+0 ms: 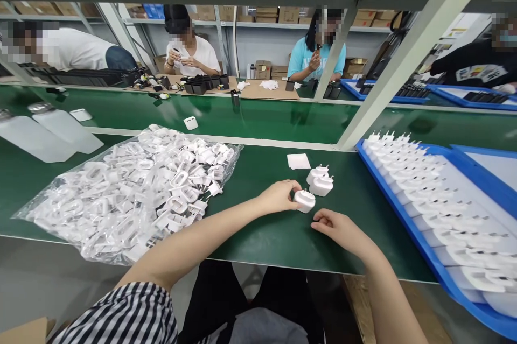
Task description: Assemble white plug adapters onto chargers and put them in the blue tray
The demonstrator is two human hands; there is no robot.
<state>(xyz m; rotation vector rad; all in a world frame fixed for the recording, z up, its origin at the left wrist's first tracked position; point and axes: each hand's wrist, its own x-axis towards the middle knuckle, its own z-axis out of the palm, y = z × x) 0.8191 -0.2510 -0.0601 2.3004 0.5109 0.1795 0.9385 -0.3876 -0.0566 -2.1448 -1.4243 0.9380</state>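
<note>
Striped sleeve (pixel 121 314), left hand (pixel 278 197) pinching white charger (pixel 306 201), right hand (pixel 337 226) half-curled, empty, resting on green bench (pixel 262 239)

Left hand (pixel 278 196) grips white charger (pixel 305 200) (right hand (pixel 338 227) near).

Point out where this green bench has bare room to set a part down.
Bare green mat lies between the bag of plugs and the left hand, and between the right hand and the blue tray. It is crowded around the held white adapter and the two adapters behind it.
</note>
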